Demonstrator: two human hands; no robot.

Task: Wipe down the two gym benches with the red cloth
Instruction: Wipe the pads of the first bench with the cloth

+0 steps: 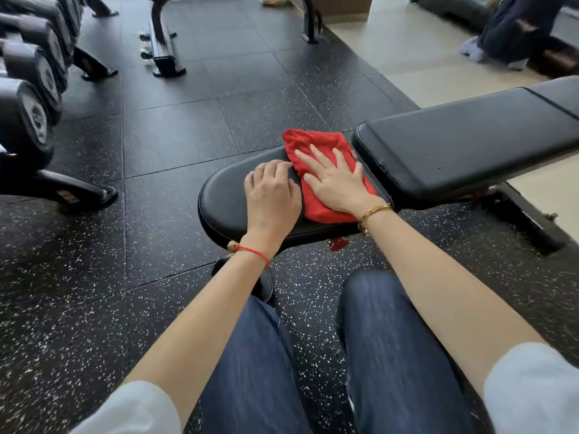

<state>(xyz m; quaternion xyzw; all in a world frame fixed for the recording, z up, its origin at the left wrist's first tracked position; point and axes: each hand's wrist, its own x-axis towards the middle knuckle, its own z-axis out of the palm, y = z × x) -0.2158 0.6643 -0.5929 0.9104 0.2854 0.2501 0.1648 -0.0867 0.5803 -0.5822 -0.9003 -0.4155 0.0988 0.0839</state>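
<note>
Where dark speckled rubber floor meets pale tile at upper right, stretches a black padded gym bench, long back pad running off to the right, rounded seat pad nearest the person. Stands on a dark frame with a foot reaching out over the floor at right. Down the left edge, a rack of dumbbells, blurred, its feet on the rubber. Farther back, top centre, the base of another piece of equipment, possibly a second bench, though too little shows to tell. Top right, another person's legs and shoes on the tile, well apart from the bench. In the foreground, knees in blue jeans just short of the seat pad. On that seat pad, against the gap to the back pad, lies the red cloth, crumpled. Right hand flat on the cloth, fingers straight and spread, pressing down, gold bracelet at the wrist. Left hand just beside it on the bare pad, fingers loosely curled, holding nothing, fingertips near the cloth's edge, red string at the wrist.
</note>
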